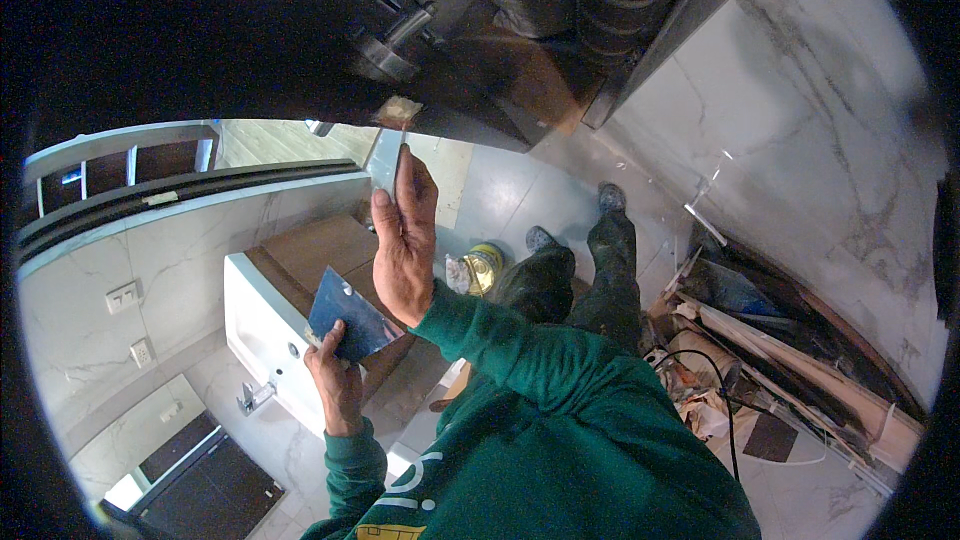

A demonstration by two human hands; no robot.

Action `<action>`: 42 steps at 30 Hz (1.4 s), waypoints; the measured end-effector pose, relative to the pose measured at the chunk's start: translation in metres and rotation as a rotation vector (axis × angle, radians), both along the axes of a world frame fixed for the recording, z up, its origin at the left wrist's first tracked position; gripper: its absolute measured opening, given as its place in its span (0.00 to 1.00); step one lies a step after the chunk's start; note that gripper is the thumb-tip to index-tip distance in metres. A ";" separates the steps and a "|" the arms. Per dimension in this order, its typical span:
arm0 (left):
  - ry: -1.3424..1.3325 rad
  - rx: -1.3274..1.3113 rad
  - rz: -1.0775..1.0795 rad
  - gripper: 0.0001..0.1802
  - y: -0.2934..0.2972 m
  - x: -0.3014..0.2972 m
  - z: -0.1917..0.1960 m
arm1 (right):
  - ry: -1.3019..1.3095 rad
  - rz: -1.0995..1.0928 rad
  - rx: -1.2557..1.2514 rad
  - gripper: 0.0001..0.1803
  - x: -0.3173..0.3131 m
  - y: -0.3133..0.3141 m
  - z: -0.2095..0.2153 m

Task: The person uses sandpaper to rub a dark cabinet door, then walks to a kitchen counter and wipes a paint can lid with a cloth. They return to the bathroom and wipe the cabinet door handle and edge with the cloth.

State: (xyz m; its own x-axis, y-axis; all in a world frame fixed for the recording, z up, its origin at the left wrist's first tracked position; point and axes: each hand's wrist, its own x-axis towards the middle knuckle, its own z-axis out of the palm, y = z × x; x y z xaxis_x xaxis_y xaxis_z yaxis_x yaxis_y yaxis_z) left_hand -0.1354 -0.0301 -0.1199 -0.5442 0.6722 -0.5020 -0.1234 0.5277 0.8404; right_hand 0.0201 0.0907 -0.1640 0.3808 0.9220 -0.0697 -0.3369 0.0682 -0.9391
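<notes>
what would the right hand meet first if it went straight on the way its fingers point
Beyond the flat blade it holds, the right hand would probably meet the dark door first, near the pale patch at its edge; depth is unclear from this view.

You are wearing this wide fisheye camera on your head; it is looking steeply down past your green long-sleeved sweatshirt (600, 430) toward your grey speckled shoes (611, 199), framing your bare left hand (336, 380) and bare right hand (404, 265) from nearby.
</notes>
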 end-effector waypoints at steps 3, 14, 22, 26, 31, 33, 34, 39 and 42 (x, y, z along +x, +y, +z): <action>-0.009 -0.017 0.003 0.06 0.002 0.003 0.002 | 0.002 -0.001 0.032 0.29 -0.002 -0.002 0.002; 0.009 -0.048 -0.001 0.06 0.008 0.007 0.010 | -0.251 -0.062 0.148 0.31 -0.008 0.000 -0.026; 0.050 -0.026 0.018 0.06 0.007 0.006 0.008 | -0.333 -0.098 0.141 0.33 -0.014 0.010 -0.031; 0.025 -0.030 0.011 0.06 0.005 0.001 0.008 | -0.345 -0.117 0.137 0.36 -0.022 0.013 -0.031; 0.075 -0.049 -0.045 0.07 0.003 -0.004 0.007 | -0.335 -0.093 0.128 0.33 -0.025 0.009 -0.032; 0.067 -0.049 -0.056 0.07 0.002 -0.005 0.006 | -0.327 -0.056 0.167 0.32 -0.019 -0.001 -0.033; 0.055 -0.048 -0.059 0.07 0.002 -0.005 0.006 | -0.289 -0.028 0.138 0.31 -0.016 -0.006 -0.033; 0.019 -0.047 -0.048 0.08 0.005 -0.004 0.007 | -0.151 -0.031 0.107 0.29 -0.006 -0.012 -0.027; 0.022 -0.035 -0.047 0.08 0.008 0.000 0.009 | -0.020 0.002 0.005 0.29 -0.005 -0.006 -0.017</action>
